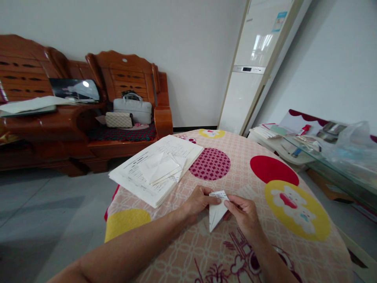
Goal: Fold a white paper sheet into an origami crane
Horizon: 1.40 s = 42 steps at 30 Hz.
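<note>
- Folded paper (216,218): thin, white, creased into a narrow wedge, printed strip across the wide end, tip pointing toward the near side.
- Location: between left hand (196,202) and right hand (244,212), over the desk (241,157), nearer than and right of the paper stack (135,177).
- Paper stack: flat printed sheets, several folded pieces (165,169) lying on top.
- Desk covering: soft-looking cloth (182,247), pale pink lattice, round yellow, red and checked patches.
- Left forearm (141,239) slanting in from lower left, right forearm (266,249) from lower right; wrists angled inward.
- Both hands closed in a pinch on the Folded paper: fingers curled, thumbs on its front face, near each other; right fingertips partly hidden.
</note>
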Each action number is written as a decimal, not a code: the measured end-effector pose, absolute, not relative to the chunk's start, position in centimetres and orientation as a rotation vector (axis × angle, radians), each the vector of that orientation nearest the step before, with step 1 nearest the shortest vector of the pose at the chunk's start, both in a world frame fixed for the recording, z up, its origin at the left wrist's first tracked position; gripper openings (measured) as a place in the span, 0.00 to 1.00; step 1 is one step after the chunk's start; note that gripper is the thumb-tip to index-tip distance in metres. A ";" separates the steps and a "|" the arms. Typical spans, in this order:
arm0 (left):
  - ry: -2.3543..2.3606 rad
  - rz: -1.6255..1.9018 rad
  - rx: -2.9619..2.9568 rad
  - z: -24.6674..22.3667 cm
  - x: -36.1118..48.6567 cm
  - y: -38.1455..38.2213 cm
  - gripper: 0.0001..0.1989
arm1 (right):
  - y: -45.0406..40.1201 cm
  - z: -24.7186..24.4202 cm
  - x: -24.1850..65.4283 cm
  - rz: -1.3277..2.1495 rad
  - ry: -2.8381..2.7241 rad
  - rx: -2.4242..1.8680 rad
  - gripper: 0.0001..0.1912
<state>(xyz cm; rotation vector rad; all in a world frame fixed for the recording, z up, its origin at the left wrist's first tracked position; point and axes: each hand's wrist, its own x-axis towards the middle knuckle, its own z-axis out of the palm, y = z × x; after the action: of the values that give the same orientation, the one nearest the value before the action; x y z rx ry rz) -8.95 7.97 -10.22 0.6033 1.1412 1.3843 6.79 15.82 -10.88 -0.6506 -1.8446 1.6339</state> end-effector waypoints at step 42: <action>1.201 1.363 0.643 -9.7 -9.3 7.5 0.15 | 15.1 -10.0 6.8 1.522 -1.849 -0.762 0.12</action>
<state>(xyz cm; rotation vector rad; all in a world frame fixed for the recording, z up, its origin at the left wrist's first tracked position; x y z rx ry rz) -9.27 7.52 -9.66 0.6434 1.2011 1.3628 6.78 15.14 -9.99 -0.7623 -1.8494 1.5219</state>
